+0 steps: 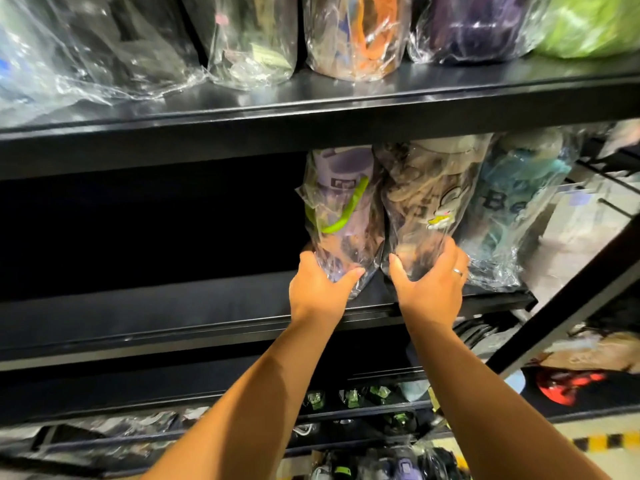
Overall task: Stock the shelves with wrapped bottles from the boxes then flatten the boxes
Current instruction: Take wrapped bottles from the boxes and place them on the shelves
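left hand [320, 285] grips purple bottle [341, 209]; right hand [427, 282] grips tan bottle [429, 202] | both upright on middle shelf [173, 306]; teal bottle [512, 216] just beside

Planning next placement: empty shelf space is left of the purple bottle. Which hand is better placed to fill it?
Left. The left hand holds the purple bottle bordering the empty stretch; the right hand is boxed in.

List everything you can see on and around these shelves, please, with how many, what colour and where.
Wrapped bottles, upper shelf: five or so, black, dark, brown-orange, purple, green; in a row.
Purple bottle with green strap: one; middle shelf, left of the group.
Brown bottle: one; middle shelf, centre.
Teal bottle: one; middle shelf, right.
Lower shelves: small packed goods, too blurred to count.
Floor: yellow-black tape, bottom right.
Left hand: gripping the purple bottle's base.
Right hand: ring on a finger, gripping the brown bottle's base.
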Motion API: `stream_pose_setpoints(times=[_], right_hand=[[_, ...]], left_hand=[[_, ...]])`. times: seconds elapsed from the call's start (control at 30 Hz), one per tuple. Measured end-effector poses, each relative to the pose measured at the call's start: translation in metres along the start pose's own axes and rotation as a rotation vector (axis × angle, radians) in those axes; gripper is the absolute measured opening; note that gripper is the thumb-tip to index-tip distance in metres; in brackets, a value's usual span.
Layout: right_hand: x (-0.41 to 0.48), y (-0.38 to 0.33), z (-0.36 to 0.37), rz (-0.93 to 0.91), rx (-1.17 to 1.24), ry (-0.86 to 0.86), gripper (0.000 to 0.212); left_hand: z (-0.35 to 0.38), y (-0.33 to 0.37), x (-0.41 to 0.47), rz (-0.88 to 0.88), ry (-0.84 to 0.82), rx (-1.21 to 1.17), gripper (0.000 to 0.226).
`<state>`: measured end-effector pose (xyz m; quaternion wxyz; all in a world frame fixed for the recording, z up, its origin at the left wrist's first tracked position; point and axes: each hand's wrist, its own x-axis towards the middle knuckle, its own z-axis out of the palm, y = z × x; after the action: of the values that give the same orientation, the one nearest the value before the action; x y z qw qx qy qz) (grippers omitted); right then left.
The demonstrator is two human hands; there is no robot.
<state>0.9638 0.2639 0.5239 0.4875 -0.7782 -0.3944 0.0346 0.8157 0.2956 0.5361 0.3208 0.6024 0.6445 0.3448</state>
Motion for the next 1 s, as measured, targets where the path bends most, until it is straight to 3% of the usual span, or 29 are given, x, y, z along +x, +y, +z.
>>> stream_pose_setpoints(times=[0.2, 0.53, 0.63, 0.73, 0.87, 0.93, 1.0], right_hand=[[0.000, 0.000, -0.001, -0.004, -0.015, -0.002, 0.088], [-0.010, 0.010, -0.015, -0.050, 0.012, -0.162, 0.107], [-0.033, 0.024, -0.020, -0.121, -0.144, -0.167, 0.101], [-0.067, 0.043, -0.021, -0.241, -0.367, -0.203, 0.085], [-0.117, 0.077, -0.028, -0.388, -0.488, -0.397, 0.082], [-0.142, 0.093, -0.036, -0.386, -0.516, -0.577, 0.084], [-0.165, 0.108, -0.050, -0.342, -0.552, -0.861, 0.085]], left_hand=[[0.008, 0.006, 0.002, 0.077, 0.095, 0.157, 0.062], [0.002, -0.012, -0.004, 0.168, 0.022, 0.162, 0.062], [-0.003, -0.031, -0.022, 0.248, 0.026, 0.397, 0.073], [-0.006, -0.059, -0.064, 0.295, 0.053, 0.706, 0.070], [0.000, -0.101, -0.129, 0.280, 0.093, 0.790, 0.074], [0.005, -0.123, -0.162, 0.151, -0.018, 0.793, 0.076], [0.008, -0.148, -0.198, 0.029, -0.197, 0.860, 0.075]])
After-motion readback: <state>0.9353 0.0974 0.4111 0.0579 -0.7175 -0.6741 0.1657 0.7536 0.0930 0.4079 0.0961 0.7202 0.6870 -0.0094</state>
